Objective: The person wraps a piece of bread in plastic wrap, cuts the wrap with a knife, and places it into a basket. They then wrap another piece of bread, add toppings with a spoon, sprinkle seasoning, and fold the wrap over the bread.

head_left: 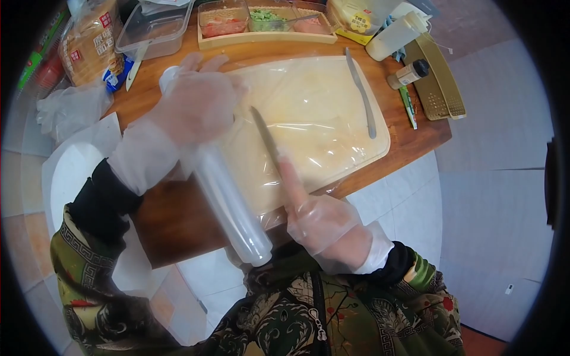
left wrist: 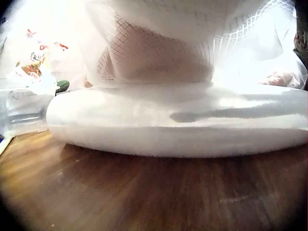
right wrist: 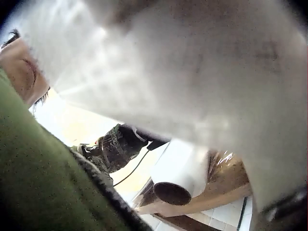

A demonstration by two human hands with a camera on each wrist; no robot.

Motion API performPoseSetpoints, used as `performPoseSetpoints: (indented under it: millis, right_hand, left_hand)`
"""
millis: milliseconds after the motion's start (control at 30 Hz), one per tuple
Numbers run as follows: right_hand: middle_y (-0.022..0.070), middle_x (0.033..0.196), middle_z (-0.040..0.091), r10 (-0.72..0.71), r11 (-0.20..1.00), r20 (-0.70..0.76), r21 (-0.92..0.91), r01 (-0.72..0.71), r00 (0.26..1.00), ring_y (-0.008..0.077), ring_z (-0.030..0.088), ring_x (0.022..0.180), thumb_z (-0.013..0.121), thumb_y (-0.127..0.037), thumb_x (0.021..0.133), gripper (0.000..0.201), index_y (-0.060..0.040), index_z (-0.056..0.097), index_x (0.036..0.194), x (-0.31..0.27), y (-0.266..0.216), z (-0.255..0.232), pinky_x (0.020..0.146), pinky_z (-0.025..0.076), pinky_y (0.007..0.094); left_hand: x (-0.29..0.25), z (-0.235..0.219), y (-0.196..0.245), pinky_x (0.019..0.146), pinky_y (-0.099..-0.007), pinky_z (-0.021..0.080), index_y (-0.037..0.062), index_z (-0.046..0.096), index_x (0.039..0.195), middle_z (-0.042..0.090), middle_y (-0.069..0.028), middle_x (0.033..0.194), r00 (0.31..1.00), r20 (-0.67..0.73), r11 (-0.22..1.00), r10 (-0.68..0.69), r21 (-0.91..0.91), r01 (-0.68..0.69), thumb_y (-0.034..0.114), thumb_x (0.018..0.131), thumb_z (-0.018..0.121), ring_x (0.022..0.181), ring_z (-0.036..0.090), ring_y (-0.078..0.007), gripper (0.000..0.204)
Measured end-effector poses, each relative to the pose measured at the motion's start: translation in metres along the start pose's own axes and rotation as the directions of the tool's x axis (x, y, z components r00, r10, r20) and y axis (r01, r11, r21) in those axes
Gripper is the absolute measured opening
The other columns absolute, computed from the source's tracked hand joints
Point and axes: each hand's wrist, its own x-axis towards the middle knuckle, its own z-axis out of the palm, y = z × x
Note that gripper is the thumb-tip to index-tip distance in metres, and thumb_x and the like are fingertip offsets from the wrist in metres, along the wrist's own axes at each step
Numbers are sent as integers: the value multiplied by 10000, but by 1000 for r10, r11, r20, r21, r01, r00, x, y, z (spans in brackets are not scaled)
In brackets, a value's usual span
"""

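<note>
In a clear plastic glove, the left hand is over a long roll of clear film lying across the cutting board's left side; its fingers look blurred. In the left wrist view the roll rests on the wood beneath the gloved hand. The gloved right hand grips the handle of a knife, its blade pointing up and left over the film-covered board. The right wrist view shows the roll's open end below the blurred glove.
A second, slim metal utensil lies on the board's right side. Behind are a wooden tray of food containers, a clear box and bagged bread. A squeeze bottle, a seasoning jar and a basket stand right.
</note>
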Motion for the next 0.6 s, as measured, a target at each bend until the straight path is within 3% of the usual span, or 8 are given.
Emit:
performPoseSetpoints:
  millis: [67,200,400,467,600]
  right_hand:
    - [179,599,609,6,1000,-3,-19,-6,1000,348,634,554,591,-67,875,856,140,86,1534,-9,1,4,549,517,433]
    - [186,638,628,87,996,16,-39,-86,996,360,645,596,585,-54,882,840,78,106,1559,-23,-1,12,562,517,442]
    - [168,639,630,91,996,53,17,-92,994,366,623,562,573,-43,891,834,58,96,1568,-46,-1,12,534,492,460]
    - [163,627,622,85,996,68,-24,-83,994,357,615,547,578,-35,879,848,67,90,1565,-55,-5,6,524,484,460]
    - [154,604,604,37,993,102,-116,-25,994,326,601,518,606,-20,832,900,101,84,1554,-65,-3,3,504,468,456]
  left_hand:
    - [3,-11,6,1219,-530,159,117,729,1210,648,-40,1355,976,191,993,-106,-35,115,-27,701,540,1444,387,-297,562]
    - [5,-21,13,1219,-528,160,120,728,1213,644,-32,1363,964,241,992,-116,-19,125,-29,693,545,1436,398,-290,570]
    - [5,-12,8,1211,-507,178,128,740,1196,666,-18,1331,971,207,993,-120,19,118,-20,674,563,1427,413,-275,570]
    - [1,1,0,1118,-602,277,155,717,1048,706,-46,1165,1000,20,999,11,47,-12,185,831,587,1345,501,-322,255]
    - [0,4,-3,1128,-606,266,158,715,1055,708,-44,1158,1000,-6,998,28,49,-27,178,844,576,1349,497,-324,254]
